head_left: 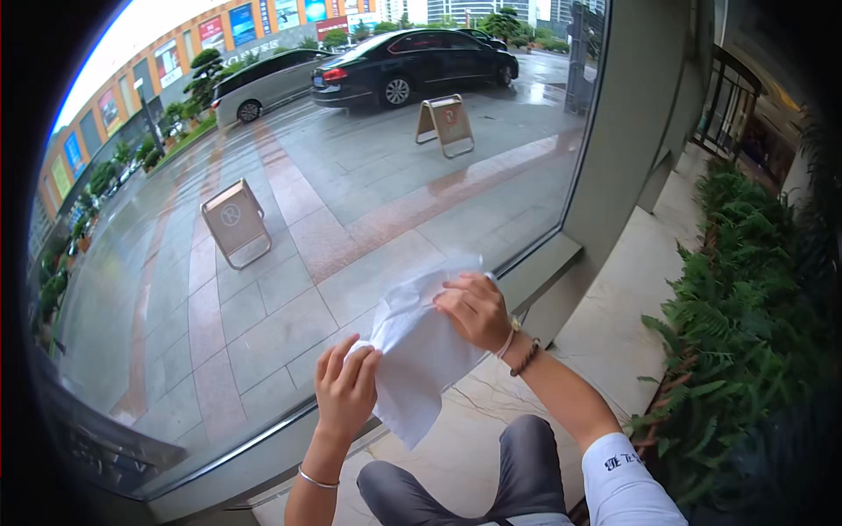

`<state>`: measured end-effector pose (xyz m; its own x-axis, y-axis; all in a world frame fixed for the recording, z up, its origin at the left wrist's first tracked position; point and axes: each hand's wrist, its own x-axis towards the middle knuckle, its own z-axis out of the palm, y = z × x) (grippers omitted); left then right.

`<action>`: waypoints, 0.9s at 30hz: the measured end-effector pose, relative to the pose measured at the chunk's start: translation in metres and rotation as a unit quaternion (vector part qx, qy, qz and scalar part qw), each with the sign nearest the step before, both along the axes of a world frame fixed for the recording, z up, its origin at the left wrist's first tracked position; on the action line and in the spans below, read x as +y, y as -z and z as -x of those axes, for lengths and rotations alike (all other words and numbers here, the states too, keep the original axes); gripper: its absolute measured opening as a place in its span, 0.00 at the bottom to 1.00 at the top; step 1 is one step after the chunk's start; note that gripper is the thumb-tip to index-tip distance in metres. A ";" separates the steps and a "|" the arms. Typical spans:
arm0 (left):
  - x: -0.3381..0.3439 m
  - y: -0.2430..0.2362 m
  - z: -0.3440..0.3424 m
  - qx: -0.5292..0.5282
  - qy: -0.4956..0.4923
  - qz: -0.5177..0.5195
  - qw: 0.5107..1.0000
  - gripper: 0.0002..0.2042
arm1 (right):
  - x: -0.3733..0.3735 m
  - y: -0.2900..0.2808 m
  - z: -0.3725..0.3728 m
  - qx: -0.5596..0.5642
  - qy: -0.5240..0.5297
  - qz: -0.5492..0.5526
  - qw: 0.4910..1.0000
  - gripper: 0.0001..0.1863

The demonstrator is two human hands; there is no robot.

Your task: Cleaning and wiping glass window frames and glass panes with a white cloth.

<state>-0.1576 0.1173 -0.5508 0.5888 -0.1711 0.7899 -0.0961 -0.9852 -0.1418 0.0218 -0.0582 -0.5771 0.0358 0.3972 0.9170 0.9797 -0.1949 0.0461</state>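
Note:
A thin white cloth [412,373] hangs loosely between my two hands, in front of a large window pane [219,368]. Its upper edge is bunched and creased, and a corner droops toward my knees. My left hand [345,386] pinches the cloth's left edge with bent fingers. On the upper right side, my right hand [476,311] is closed on the same cloth, its fingers curled over the top edge. Whether the cloth touches the glass I cannot tell.
A metal window frame [539,263] borders the glass. To the right are a marble ledge [605,307] and dense green ferns [737,324]. Outside stand two folding signs, one nearer [235,223] and one farther [445,125], a dark sedan [417,66] and a silver van [267,85].

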 end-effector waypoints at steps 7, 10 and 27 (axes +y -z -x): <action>0.012 0.083 0.011 0.042 0.002 0.162 0.986 0.08 | 0.019 0.091 0.006 0.110 -0.067 0.032 0.991 0.02; 0.011 0.086 0.017 0.085 0.008 0.262 0.961 0.15 | 0.021 0.092 0.001 0.157 -0.082 0.043 0.983 0.02; 0.028 0.040 0.061 0.119 -0.202 0.255 0.938 0.12 | 0.018 0.093 0.040 0.126 -0.089 0.154 0.976 0.17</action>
<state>-0.2186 0.1449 -0.5908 0.6949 0.4686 0.5455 0.3302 -0.8817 0.3369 -0.0184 -0.0401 -0.6699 0.1491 0.6726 0.7249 0.9847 -0.0345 -0.1706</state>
